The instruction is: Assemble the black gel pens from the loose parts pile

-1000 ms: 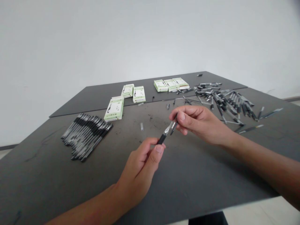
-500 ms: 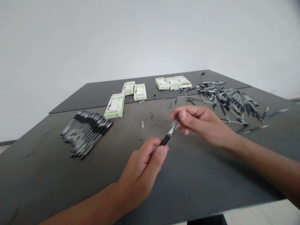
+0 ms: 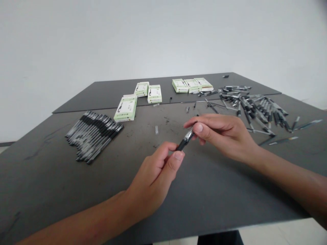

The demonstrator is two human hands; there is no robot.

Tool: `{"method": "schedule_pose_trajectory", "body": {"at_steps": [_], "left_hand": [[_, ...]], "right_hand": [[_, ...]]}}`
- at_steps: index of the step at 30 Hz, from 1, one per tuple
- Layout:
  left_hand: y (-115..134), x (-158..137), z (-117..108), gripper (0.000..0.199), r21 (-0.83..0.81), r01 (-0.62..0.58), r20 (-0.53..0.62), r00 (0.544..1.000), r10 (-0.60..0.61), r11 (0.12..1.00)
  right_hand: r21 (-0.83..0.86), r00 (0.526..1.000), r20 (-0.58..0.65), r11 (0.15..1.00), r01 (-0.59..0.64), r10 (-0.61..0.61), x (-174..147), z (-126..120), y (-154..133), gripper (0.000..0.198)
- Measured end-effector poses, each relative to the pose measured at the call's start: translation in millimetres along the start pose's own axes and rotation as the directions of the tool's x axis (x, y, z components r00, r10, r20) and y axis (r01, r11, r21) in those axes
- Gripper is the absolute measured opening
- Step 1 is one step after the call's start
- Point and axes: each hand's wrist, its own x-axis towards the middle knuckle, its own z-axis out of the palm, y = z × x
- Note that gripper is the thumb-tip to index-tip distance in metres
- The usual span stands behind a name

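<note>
A gel pen (image 3: pixel 181 145) with a black grip slants upward between my hands, above the middle of the table. My left hand (image 3: pixel 154 178) is closed round it, thumb and forefinger pinching the dark grip. The thumb and fingers of my right hand (image 3: pixel 226 136) are closed on the clear pen cap (image 3: pixel 189 134) at the pen's upper end. My right fingertips hide part of the cap. On the left, several capped pens (image 3: pixel 93 137) lie side by side in a slanted row. A small clear cap (image 3: pixel 156 130) lies on the table beyond my hands.
A loose heap of pens and parts (image 3: pixel 252 107) spreads over the right side. Green and white pen boxes (image 3: pixel 126 108) stand at the back left, with several more boxes (image 3: pixel 192 85) farther right. A seam crosses the dark table (image 3: pixel 63 190); dark marks spot its surface.
The pen's clear part now sits closer to the black grip, and my hands are slightly nearer each other. The view has tilted a little, so the table's things appear higher.
</note>
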Motion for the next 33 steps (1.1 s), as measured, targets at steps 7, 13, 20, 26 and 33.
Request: {"method": "schedule_pose_trajectory", "body": {"at_steps": [7,13,20,26,33], "left_hand": [[0,3,-2,0.039,0.052,0.003,-0.026,1.0,-0.001,0.999],[-1,3,-2,0.038,0.093,0.025,-0.046,0.999,-0.021,0.995],[2,4,-3,0.035,0.121,0.058,-0.056,0.997,-0.051,0.991],[2,4,-2,0.033,0.126,0.067,-0.059,0.996,-0.06,0.99],[3,3,-3,0.033,0.137,0.018,-0.037,0.999,-0.014,0.99]], "right_hand": [[-0.018,0.998,0.035,0.999,-0.051,0.051,-4,4,3,0.035],[0.001,0.992,0.079,0.995,-0.096,0.096,-7,6,9,0.039],[-0.07,0.986,0.107,0.991,-0.117,0.124,-9,8,11,0.043],[-0.069,0.984,0.089,0.986,-0.15,0.156,-12,13,10,0.044],[-0.032,0.996,-0.03,0.995,-0.09,0.089,-13,17,3,0.037]]}}
